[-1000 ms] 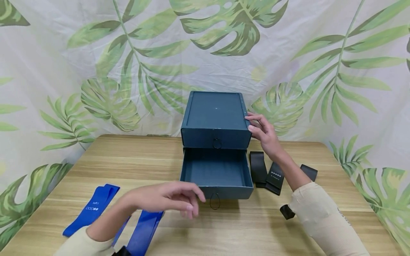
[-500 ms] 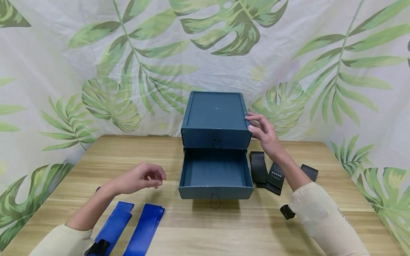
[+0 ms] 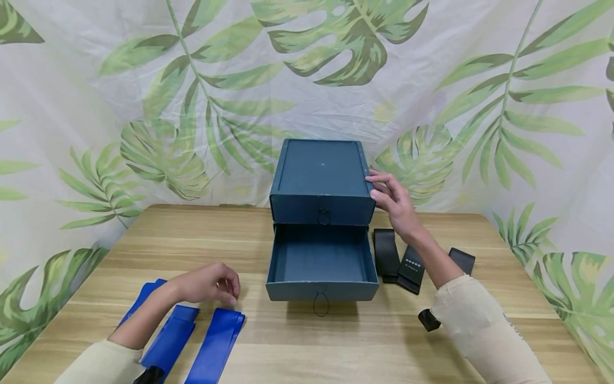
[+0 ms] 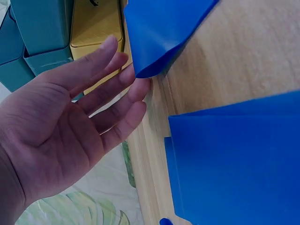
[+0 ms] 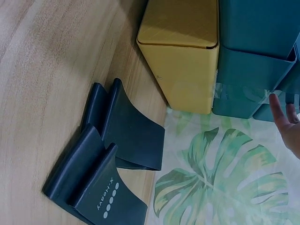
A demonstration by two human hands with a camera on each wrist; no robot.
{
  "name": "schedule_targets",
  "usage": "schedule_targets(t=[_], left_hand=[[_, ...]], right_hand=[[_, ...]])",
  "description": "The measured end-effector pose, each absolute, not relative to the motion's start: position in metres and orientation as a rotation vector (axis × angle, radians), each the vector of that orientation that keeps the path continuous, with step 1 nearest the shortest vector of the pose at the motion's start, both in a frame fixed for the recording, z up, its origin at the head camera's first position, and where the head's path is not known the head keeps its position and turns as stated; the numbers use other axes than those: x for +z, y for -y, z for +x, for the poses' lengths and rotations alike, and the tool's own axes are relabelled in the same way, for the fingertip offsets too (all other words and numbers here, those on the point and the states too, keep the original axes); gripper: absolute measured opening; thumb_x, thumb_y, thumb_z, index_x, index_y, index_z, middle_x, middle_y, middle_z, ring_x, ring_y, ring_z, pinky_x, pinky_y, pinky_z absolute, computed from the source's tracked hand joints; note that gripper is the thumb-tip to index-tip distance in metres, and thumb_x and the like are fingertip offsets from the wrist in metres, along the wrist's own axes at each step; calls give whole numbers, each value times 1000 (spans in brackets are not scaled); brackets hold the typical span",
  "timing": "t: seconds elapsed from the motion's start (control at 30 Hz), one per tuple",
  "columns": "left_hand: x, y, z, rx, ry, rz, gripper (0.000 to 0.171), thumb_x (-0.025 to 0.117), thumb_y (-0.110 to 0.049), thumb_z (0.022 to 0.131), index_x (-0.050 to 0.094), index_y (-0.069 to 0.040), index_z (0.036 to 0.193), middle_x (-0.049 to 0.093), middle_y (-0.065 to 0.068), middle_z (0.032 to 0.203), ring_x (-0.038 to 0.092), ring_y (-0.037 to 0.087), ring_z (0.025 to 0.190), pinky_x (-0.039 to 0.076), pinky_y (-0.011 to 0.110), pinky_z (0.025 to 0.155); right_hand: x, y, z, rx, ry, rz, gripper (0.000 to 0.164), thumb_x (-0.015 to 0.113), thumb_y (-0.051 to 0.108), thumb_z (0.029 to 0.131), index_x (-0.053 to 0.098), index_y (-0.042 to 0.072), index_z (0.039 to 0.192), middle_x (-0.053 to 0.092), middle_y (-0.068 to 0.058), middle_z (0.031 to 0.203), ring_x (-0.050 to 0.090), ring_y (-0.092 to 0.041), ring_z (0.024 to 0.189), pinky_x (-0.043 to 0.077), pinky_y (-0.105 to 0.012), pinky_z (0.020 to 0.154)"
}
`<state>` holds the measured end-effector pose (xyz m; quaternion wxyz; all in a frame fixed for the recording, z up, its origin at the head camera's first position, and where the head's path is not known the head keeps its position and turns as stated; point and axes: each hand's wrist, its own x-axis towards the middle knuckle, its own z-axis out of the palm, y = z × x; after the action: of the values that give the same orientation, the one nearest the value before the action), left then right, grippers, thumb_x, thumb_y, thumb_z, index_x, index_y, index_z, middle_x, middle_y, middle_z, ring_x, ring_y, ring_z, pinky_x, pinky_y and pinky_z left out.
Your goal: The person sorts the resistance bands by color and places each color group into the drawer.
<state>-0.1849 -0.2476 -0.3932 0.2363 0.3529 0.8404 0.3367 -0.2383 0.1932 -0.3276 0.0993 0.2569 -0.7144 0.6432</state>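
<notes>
My left hand (image 3: 211, 285) hovers over the table left of the drawer box, fingers loosely bent and holding nothing. Close to its fingertips lies the far end of a blue resistance band (image 3: 216, 341); contact cannot be told. Two other blue resistance bands, a middle one (image 3: 172, 336) and a left one (image 3: 144, 298), lie nearer the left forearm, partly covered by it. My right hand (image 3: 400, 210) rests its fingertips against the right upper side of a dark teal drawer box (image 3: 323, 165). Its lower drawer (image 3: 323, 290) is pulled out, showing a bare inside and a loop pull.
Folded black resistance bands (image 5: 131, 133) lie right of the box, one marked X-Heavy (image 5: 112, 192). Another black band (image 3: 462, 260) lies beyond the right forearm. A yellow box (image 5: 187, 75) sits below the teal drawers. A leaf-print cloth (image 3: 230, 106) hangs behind the table.
My left hand has left the drawer front, swung left, then dropped slightly nearer the blue bands. My right hand keeps its place on the box.
</notes>
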Motion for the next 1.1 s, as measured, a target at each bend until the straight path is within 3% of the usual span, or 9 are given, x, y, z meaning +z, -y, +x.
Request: schedule_targets(t=[0.57,0.77,0.83,1.0,1.1], left_hand=[[-393,242,-176,918,-2210,842,20,87,1,79,72,-2,90,68,0,82,59,8,69,52,23,61],[-397,240,-175,847,-2257,866,17,86,5,79,74,-6,86,66,-5,75,55,4,64,51,22,58],[-398,240,-174,822,-2280,875,17,85,5,80,75,-8,84,65,-7,74,54,3,63,50,21,58],[-396,239,-174,778,-2321,882,17,81,5,83,74,-11,83,64,-9,74,52,3,62,48,21,57],[-394,238,-175,775,-2323,878,16,78,6,86,73,-10,85,62,-8,77,52,5,65,47,21,59]], right_hand=[[-329,-193,-238,1885,2103,753,38,47,7,103,46,-13,135,34,-21,163,32,-41,151,36,-72,109],[-329,-193,-238,1887,2108,756,39,47,8,102,46,-13,136,34,-21,163,32,-41,151,37,-71,110],[-329,-193,-238,1881,2115,751,39,47,8,103,46,-12,136,34,-21,163,33,-41,151,41,-65,110],[-329,-193,-239,1878,2115,737,39,48,9,102,47,-12,135,35,-20,163,34,-40,151,50,-37,103],[-328,-194,-239,1878,2115,735,39,48,9,102,46,-12,135,35,-20,163,34,-40,151,50,-38,103]])
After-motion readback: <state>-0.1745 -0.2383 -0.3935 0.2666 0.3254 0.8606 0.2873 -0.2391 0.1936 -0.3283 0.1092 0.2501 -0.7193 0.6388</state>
